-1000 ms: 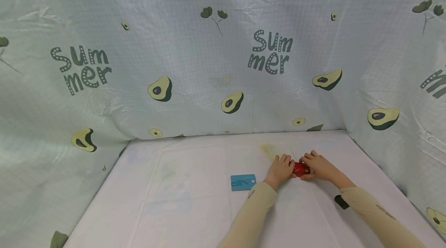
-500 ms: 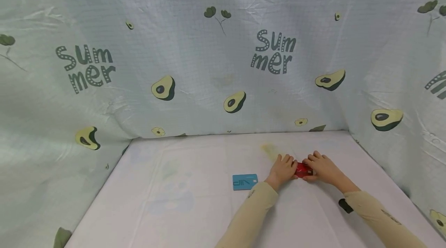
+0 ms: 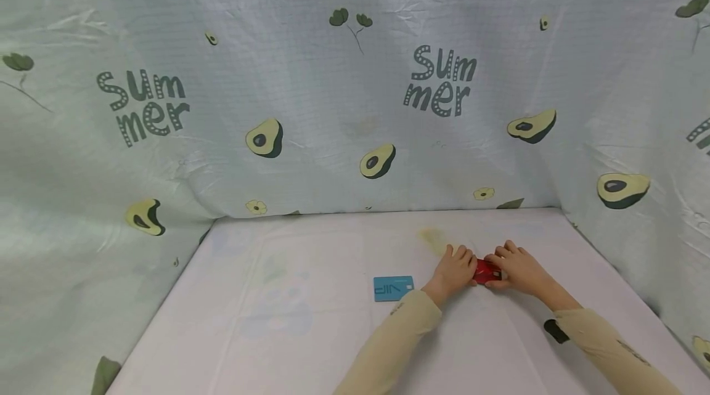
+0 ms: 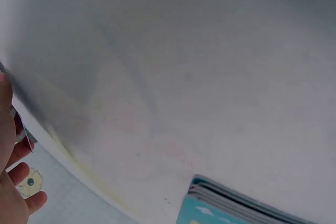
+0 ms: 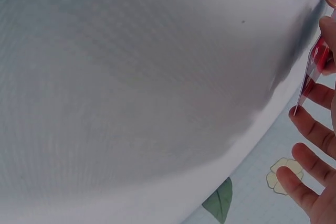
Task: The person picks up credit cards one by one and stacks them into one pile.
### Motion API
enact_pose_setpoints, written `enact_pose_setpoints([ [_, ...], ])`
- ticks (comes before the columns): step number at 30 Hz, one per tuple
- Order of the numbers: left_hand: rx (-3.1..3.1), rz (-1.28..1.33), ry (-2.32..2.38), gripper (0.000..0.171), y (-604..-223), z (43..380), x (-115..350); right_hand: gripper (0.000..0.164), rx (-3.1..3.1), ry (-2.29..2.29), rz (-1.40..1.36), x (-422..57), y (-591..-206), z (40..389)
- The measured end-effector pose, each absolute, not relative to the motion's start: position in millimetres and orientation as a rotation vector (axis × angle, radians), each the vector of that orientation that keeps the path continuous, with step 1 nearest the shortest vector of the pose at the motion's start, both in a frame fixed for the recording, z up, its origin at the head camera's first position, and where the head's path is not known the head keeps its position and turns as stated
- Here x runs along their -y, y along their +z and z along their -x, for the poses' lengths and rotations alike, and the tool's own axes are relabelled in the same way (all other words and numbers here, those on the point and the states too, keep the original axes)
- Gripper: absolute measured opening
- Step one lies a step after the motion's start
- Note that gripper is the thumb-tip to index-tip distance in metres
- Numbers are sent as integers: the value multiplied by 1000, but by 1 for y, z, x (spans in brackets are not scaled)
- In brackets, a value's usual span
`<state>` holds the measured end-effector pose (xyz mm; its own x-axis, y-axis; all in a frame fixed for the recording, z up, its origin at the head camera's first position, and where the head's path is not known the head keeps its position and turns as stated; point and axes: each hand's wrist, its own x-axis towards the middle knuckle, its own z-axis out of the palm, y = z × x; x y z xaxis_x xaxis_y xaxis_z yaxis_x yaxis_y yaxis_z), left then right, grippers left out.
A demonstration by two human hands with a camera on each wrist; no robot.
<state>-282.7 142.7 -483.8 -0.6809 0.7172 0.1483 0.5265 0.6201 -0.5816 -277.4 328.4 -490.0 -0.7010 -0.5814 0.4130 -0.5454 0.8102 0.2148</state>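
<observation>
A red card (image 3: 489, 272) with a small square patch is held between both hands above the table in the head view. My left hand (image 3: 457, 270) pinches its left end. At its right end, my right hand (image 3: 514, 268) grips it with the thumb below and fingers above. The right wrist view shows the red card (image 5: 318, 59) edge-on with a clear, glossy film around it. Left of the hands lies a blue card (image 3: 393, 289) marked VIP. In the left wrist view it tops a small stack of cards (image 4: 226, 205).
A pale cloth covers the table (image 3: 299, 346). Around it hangs a white curtain (image 3: 310, 81) with avocado and "summer" prints. A black object (image 3: 556, 330) shows at the right sleeve's cuff.
The whole scene shifts slightly rightward as the head view turns. Both hands keep their hold on the red card with hardly any movement.
</observation>
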Motion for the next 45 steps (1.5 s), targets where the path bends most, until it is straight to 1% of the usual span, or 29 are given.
enact_pose_setpoints([
  [20,2331,1037,692,54,-472,271,-118,51,2395,-90,-920,-317,-483,271],
  [24,2288,1046,680,54,-472,267,-112,48,2346,-77,-952,-314,-482,269],
  [26,2268,1048,669,54,-471,265,-109,52,2321,-72,-967,-312,-483,267],
  [29,2244,1050,658,54,-471,261,-103,65,2287,-52,-988,-308,-482,265],
  [31,2234,1050,648,54,-470,259,-100,68,2272,-44,-996,-306,-483,264],
  [45,2160,1092,564,52,-472,247,-74,60,2236,0,-1028,-289,-488,256],
])
